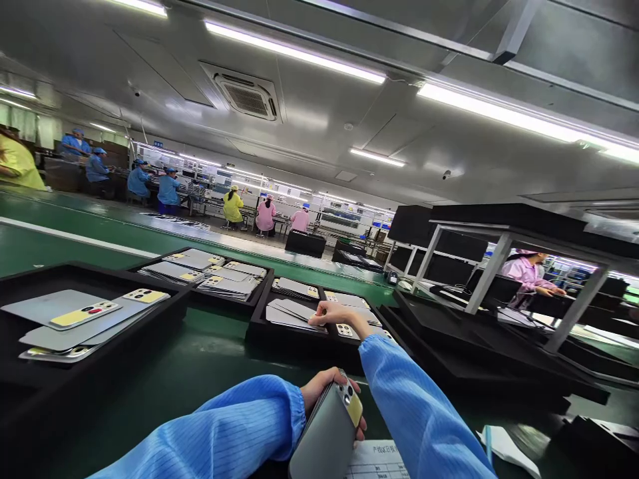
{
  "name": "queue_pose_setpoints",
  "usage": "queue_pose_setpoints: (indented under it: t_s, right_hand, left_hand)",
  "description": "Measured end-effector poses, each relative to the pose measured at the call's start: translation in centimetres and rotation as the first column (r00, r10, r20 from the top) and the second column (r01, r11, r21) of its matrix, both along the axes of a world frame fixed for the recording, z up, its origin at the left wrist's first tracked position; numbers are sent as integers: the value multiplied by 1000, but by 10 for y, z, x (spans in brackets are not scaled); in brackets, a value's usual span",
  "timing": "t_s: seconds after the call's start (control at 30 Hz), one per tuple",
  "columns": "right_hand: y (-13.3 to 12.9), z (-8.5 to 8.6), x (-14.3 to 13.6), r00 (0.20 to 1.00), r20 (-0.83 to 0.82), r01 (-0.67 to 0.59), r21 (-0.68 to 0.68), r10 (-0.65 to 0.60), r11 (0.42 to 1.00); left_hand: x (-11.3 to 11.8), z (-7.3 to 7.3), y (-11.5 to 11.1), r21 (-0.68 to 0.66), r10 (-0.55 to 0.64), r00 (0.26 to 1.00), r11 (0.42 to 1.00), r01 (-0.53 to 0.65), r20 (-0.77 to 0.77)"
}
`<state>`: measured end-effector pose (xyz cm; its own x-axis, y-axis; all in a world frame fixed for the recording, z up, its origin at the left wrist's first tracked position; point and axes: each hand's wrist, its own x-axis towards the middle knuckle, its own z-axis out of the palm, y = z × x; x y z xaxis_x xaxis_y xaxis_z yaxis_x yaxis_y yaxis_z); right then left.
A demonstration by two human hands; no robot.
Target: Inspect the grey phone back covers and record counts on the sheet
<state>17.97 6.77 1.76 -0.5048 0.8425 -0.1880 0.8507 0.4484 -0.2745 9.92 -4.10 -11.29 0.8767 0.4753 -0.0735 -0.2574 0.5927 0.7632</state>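
From my head camera, my left hand point(327, 392) grips a grey phone back cover point(327, 432), fingers wrapped around its upper end with the yellow-filmed camera block showing, low over the near edge of the green desk point(200, 372). My right hand point(339, 313) reaches forward into a black tray point(279, 332) near the middle of the desk, fingertips curled down onto the stacked covers point(289, 313) there; whether they pinch one I cannot tell. More black trays of covers sit at the desk's left side point(60, 319). A paper sheet point(374, 462) lies under my left hand.
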Motion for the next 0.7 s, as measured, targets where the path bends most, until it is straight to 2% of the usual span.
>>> queue_pose_setpoints:
  t_s: [0.23, 0.47, 0.7]
  right_hand:
    - [19, -10, -25, 997, -70, -46, -71, 41, 996]
    - [27, -22, -21, 985, -145, -103, -101, 88, 989]
    - [29, -21, -24, 960, -249, -160, -106, 129, 981]
  left_hand:
    - [5, -7, 6, -33, -29, 1000, 999, 30, 11]
    - [3, 2, -1, -37, -53, 998, 998, 53, -13]
    - [4, 7, -3, 26, -21, 1000, 999, 21, -13]
